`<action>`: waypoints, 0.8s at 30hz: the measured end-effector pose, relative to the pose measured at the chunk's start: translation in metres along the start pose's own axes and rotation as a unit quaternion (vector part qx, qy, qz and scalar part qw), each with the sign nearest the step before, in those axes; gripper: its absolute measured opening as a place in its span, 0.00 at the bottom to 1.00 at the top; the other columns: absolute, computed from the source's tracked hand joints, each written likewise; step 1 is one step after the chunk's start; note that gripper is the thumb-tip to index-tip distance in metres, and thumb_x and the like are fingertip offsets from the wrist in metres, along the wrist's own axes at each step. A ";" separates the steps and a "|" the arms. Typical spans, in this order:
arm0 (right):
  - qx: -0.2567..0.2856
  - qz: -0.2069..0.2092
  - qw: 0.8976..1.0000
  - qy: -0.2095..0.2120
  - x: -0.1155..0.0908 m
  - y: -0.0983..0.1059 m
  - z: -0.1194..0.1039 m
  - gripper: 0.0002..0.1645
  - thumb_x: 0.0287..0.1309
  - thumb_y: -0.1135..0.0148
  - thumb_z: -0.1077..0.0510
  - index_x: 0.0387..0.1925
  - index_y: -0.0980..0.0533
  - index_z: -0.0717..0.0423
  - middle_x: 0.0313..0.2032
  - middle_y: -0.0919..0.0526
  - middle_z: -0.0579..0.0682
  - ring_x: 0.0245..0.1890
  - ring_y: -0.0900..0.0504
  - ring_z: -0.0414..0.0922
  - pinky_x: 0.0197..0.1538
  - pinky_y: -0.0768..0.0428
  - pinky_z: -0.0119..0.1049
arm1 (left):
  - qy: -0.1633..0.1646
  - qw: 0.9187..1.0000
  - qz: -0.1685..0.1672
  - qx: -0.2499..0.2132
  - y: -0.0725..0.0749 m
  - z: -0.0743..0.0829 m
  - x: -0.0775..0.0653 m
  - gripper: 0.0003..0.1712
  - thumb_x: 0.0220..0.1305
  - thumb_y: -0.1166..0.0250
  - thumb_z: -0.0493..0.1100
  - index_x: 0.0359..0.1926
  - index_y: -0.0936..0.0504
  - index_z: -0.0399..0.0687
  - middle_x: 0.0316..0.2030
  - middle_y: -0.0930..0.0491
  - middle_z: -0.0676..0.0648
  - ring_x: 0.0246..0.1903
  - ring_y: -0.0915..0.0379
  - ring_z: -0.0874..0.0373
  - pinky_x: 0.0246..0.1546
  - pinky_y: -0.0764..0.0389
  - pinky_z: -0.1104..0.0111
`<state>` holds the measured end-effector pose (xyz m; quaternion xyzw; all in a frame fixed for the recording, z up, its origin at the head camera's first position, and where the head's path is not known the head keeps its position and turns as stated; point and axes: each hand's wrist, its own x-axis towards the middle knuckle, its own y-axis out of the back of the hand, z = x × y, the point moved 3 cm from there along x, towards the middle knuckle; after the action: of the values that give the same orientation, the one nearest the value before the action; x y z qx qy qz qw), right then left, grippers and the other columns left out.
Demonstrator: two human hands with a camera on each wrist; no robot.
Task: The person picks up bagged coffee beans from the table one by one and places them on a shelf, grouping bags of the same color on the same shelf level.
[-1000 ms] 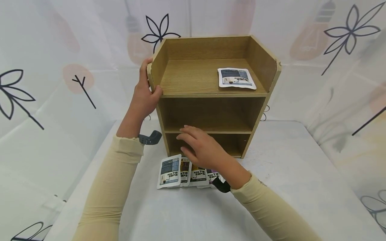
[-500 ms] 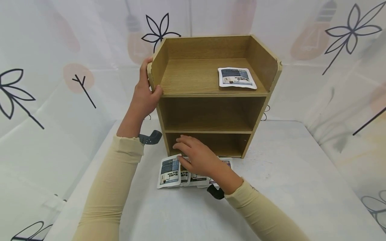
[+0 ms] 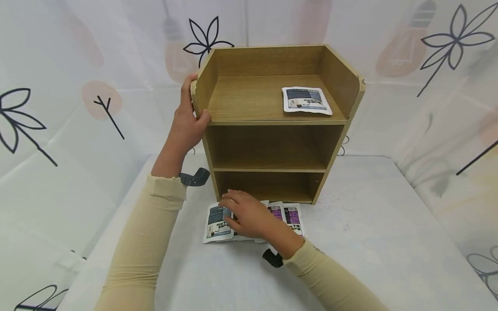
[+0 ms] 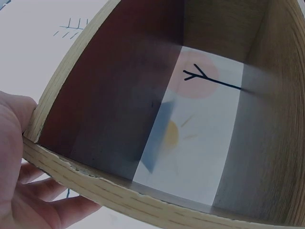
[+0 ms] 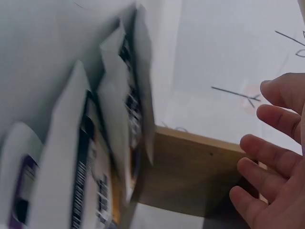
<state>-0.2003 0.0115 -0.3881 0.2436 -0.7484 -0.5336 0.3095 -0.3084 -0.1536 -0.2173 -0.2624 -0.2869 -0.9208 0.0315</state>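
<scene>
My left hand (image 3: 187,125) grips the left side panel of a small wooden shelf (image 3: 245,97), thumb on the front edge. In the left wrist view, the fingers (image 4: 71,210) lie along the panel's outer side. Several flat white sachets lie overlapping in a row before the shelf: a blue-labelled sachet (image 3: 218,225) at the left, a purple-labelled sachet (image 3: 294,216) at the right. Over the row hovers my right hand (image 3: 249,214), fingertips near the blue-labelled one, hiding the middle ones. The right wrist view shows that hand (image 5: 279,162) with spread fingers, apart from the sachets.
Another blue-labelled sachet (image 3: 306,100) lies at the right on the shelf's top board. Below it are two compartments, a middle one (image 3: 268,147) and a bottom one (image 3: 276,183). A white table (image 3: 350,250) bears everything, with patterned fabric walls (image 3: 78,52) around.
My right hand has moved down and to the left, from before the lower compartments to the sachets' left end. My left hand has kept its hold on the shelf.
</scene>
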 end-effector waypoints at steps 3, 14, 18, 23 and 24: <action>0.003 -0.016 1.000 -0.007 0.001 -0.009 0.000 0.25 0.65 0.46 0.45 0.62 0.29 0.45 0.66 0.31 0.47 0.71 0.38 0.46 0.70 0.37 0.44 | -0.001 1.000 -0.001 0.000 0.000 0.000 0.000 0.43 0.62 0.50 0.40 0.69 0.56 0.83 0.62 0.34 0.43 0.52 0.29 0.50 0.51 0.24 0.53; -0.005 -0.064 0.998 -0.001 0.003 -0.036 -0.007 0.26 0.65 0.46 0.43 0.63 0.29 0.44 0.66 0.30 0.46 0.70 0.36 0.47 0.71 0.38 0.45 | 0.003 1.000 -0.004 -0.003 -0.001 0.000 0.000 0.43 0.63 0.50 0.39 0.69 0.56 0.84 0.62 0.35 0.44 0.53 0.30 0.50 0.51 0.24 0.53; -0.017 -0.072 0.997 0.006 0.005 -0.044 -0.010 0.27 0.65 0.46 0.43 0.64 0.30 0.44 0.67 0.31 0.47 0.70 0.37 0.46 0.72 0.39 0.44 | 0.004 1.000 -0.003 0.000 0.000 0.000 0.000 0.43 0.63 0.50 0.39 0.69 0.57 0.84 0.62 0.35 0.43 0.53 0.30 0.50 0.51 0.24 0.53; -0.039 -0.103 0.994 0.000 0.006 -0.053 -0.014 0.30 0.65 0.46 0.41 0.66 0.32 0.42 0.69 0.33 0.47 0.72 0.39 0.47 0.72 0.40 0.45 | 0.005 1.000 -0.003 0.003 0.000 0.000 0.001 0.43 0.63 0.51 0.40 0.69 0.57 0.85 0.63 0.35 0.44 0.53 0.30 0.49 0.51 0.24 0.52; -0.043 -0.112 0.993 -0.003 0.006 -0.055 -0.015 0.30 0.64 0.45 0.41 0.66 0.33 0.41 0.69 0.34 0.47 0.72 0.39 0.47 0.72 0.40 0.46 | 0.004 1.000 -0.003 0.003 0.000 0.000 0.001 0.43 0.63 0.51 0.40 0.69 0.57 0.85 0.63 0.35 0.44 0.53 0.30 0.49 0.51 0.24 0.53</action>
<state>-0.1921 -0.0196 -0.4351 0.3108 -0.6938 -0.5972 0.2559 -0.3091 -0.1534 -0.2173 -0.2573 -0.2904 -0.9212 0.0304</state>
